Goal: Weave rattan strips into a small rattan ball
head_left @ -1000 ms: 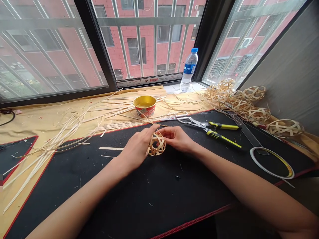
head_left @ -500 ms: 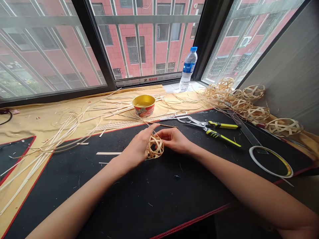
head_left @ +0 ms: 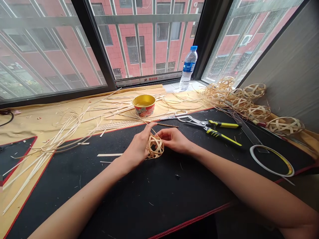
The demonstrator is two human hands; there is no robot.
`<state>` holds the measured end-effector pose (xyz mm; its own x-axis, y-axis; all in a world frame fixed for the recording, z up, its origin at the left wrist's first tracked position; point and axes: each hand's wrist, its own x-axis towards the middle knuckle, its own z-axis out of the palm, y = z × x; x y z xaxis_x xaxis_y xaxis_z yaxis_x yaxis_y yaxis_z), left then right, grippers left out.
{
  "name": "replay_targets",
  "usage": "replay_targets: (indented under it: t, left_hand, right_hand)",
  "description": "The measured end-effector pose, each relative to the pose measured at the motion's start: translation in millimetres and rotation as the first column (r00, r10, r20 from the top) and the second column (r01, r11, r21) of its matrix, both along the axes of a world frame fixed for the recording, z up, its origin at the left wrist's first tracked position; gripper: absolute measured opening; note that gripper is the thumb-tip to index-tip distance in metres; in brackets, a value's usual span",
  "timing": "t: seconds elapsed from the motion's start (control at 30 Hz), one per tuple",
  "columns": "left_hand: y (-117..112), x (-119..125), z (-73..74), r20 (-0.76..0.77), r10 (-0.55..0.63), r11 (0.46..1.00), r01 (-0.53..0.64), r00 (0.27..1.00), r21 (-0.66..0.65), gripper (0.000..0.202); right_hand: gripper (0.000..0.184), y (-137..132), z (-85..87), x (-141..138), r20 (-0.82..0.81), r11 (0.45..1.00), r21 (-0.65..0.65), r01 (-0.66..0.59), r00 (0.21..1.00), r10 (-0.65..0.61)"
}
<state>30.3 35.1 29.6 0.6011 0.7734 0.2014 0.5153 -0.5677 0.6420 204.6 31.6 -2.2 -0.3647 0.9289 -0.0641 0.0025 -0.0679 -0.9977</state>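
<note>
**Two bare hands pinching a small woven ball on a black desk mat**

Head view: a small open-weave ball of pale bamboo strips [head_left: 155,146] is between the two hands, over the middle of a black red-edged mat [head_left: 139,199]; whether its underside touches the mat cannot be told. Left hand [head_left: 136,149] is against the ball's left side, fingers slightly apart, tips reaching up past its top. Right hand [head_left: 174,140] is on its right side, fingers curled close together, tips against the weave. A thin brown strip [head_left: 165,124] lies just beyond the left fingertips.

Nearest tool: yellow-and-black-handled steel shears [head_left: 219,130], to the right of the right hand, lying on the mat. Beyond the mat's far edge, on a tan cloth [head_left: 32,124], stands a red-and-white bowl with a gold interior [head_left: 144,105]. Loose pale strips [head_left: 59,137] spread left across cloth and mat. At the right, finished woven strip balls [head_left: 240,99] are heaped by the wall. A white-and-yellow tape ring [head_left: 271,161] lies on the mat. A clear plastic water bottle with a blue cap [head_left: 188,68] stands on the sill.
</note>
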Motion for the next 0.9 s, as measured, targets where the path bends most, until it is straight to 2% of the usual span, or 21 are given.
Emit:
replay_targets:
  t: [0.2,0.53,0.9]
  left_hand:
    - [-2.2,1.2,2.4,0.016,0.033,0.999,-0.032,0.999,-0.005,0.065]
    - [-5.5,0.6,2.4,0.055,0.035,0.996,-0.039,0.998,0.074,0.062]
    - [-7.4,-1.8,-0.6,-0.02,0.0,0.992,0.002,1.0,0.129,0.067]
  right_hand:
    - [0.037,0.4,3.1,1.8,-0.02,0.999,-0.032,-0.005,1.0,0.004]
    - [0.038,-0.2,4.3,2.5,-0.019,0.998,-0.051,-0.028,0.999,0.027]
    - [0.04,-1.5,7.7,2.4,-0.006,0.998,-0.065,-0.003,1.0,0.002]
